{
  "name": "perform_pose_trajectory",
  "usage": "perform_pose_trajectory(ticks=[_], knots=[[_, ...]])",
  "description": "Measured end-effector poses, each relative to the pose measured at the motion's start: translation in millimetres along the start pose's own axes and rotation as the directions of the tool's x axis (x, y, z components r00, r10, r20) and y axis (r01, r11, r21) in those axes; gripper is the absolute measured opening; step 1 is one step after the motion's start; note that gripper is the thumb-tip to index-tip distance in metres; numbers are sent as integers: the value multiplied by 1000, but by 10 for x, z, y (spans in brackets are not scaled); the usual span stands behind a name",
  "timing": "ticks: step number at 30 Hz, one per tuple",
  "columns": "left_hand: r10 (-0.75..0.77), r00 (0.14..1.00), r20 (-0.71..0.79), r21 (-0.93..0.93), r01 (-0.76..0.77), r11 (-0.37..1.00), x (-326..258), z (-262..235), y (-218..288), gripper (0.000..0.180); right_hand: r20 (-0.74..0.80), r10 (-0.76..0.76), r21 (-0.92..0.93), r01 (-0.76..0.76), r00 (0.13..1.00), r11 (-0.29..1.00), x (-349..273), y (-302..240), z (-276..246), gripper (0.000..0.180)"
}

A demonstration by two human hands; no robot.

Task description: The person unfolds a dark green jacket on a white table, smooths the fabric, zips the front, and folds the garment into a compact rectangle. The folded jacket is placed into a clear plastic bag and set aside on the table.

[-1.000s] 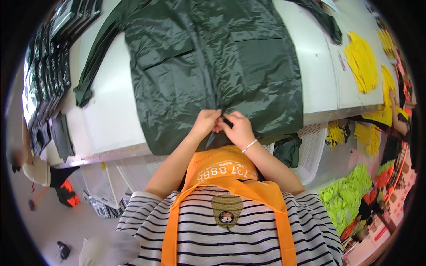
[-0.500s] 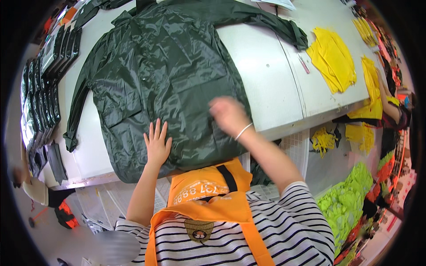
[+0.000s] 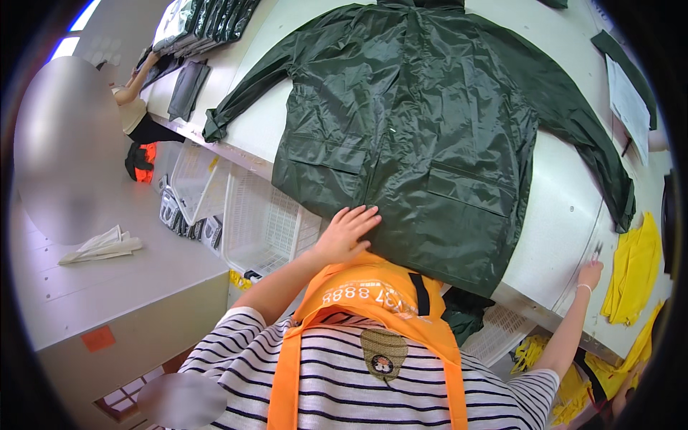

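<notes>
A dark green jacket (image 3: pixel 408 143) lies spread front up on the white table (image 3: pixel 548 208), its sleeves stretched out to both sides. My left hand (image 3: pixel 347 235) rests flat on the jacket's lower hem, with fingers extended. Far to the right, my right hand (image 3: pixel 590 274) is closed at the table's surface around a small pink-handled tool (image 3: pixel 595 256). Its dark tip is blurred, so the exact kind does not show. Yellow fabric pieces (image 3: pixel 632 269) lie just beyond that hand, and the jacket's right-side cuff (image 3: pixel 622 211) is close by.
Stacked plastic-wrapped dark packages (image 3: pixel 208 27) stand at the far left, near another person (image 3: pixel 136 100). White plastic baskets (image 3: pixel 261 215) sit below the table edge. Papers (image 3: pixel 627 100) lie at the far right. Yellow strips hang below the table at lower right.
My right hand has left the jacket and reached right to the pink-handled tool, taking hold of it. My left hand stays on the hem. The whole view has swung leftward.
</notes>
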State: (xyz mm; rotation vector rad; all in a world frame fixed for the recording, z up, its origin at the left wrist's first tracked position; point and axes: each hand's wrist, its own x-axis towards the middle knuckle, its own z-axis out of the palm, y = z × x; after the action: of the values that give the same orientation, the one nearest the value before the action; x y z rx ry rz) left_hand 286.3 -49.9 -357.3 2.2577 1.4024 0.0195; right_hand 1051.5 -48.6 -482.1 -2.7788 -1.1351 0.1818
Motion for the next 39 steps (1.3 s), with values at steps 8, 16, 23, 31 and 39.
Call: perform_pose_trajectory(ticks=[8,16,23,31,39], knots=[[-104,956,-274,338,198,920,263,-792,-1648,65,-22,-291,513,261,956,818,-1789,-2456,-538,19],[-280,956,-84,-392,227,891,965,-1080,-2577,26,217,-825,719,486,521,496,-3495,-5315,-145,39],[-253,967,21,-704,194,683,931,-1113,-2793,29,341,-558,805,71,756,588,-3528,-5974,392,31],[-255,967,-20,-749,155,645,917,-1097,-2864,24,558,-410,618,-32,722,785,-3268,-6161,515,30],[-162,986,43,-549,159,821,1005,-1375,-2751,28,170,-628,636,402,759,658,-3777,-6418,80,39]])
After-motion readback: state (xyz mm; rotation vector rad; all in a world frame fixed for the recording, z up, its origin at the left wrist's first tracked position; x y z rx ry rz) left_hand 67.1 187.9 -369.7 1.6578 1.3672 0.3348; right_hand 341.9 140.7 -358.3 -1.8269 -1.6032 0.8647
